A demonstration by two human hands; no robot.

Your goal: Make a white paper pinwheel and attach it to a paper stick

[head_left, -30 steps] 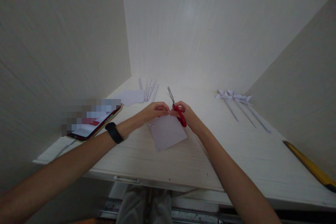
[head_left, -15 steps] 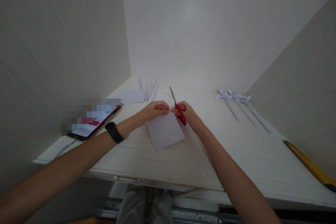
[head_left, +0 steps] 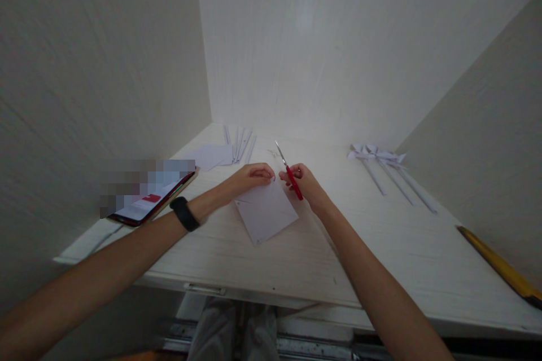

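Right hand, gripping red scissors, has shifted just clear of the far corner of the paper, which only the left hand now pinches.

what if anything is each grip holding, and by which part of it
The right grip holds the scissors by the red handles; the left grip pinches the paper at its far corner.

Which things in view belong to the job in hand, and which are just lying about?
In the job:
paper square, at the left hand
red-handled scissors, in the right hand
likely also: spare sheets, thin sticks, folded pinwheels

Probably just lying about:
phone
yellow-and-black object
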